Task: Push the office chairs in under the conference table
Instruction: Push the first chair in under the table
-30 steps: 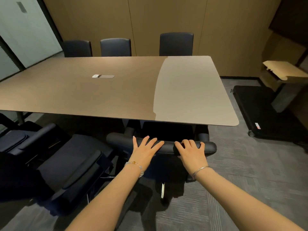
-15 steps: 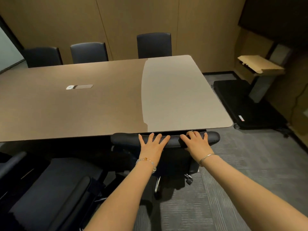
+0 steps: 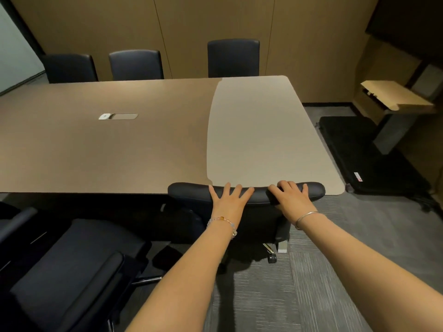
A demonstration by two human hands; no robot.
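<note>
A black office chair (image 3: 189,191) stands at the near right edge of the long brown conference table (image 3: 119,149), its backrest top touching the table edge and its seat hidden beneath. My left hand (image 3: 229,200) lies flat on the backrest with fingers spread. My right hand (image 3: 291,198) rests on the backrest top, fingers curled over it. A second black chair (image 3: 72,267) stands pulled out at the lower left, seat fully showing. Three more chairs (image 3: 233,58) sit tucked in along the far side.
A black wheeled platform (image 3: 369,159) lies on the grey carpet right of the table, with a cardboard-topped stand (image 3: 395,97) behind it. Wood-panelled walls close the far side. A small cable hatch (image 3: 118,116) sits in the tabletop.
The chair under my hands has rolled forward until its backrest meets the table edge. I have stepped closer, so the table fills more of the view.
</note>
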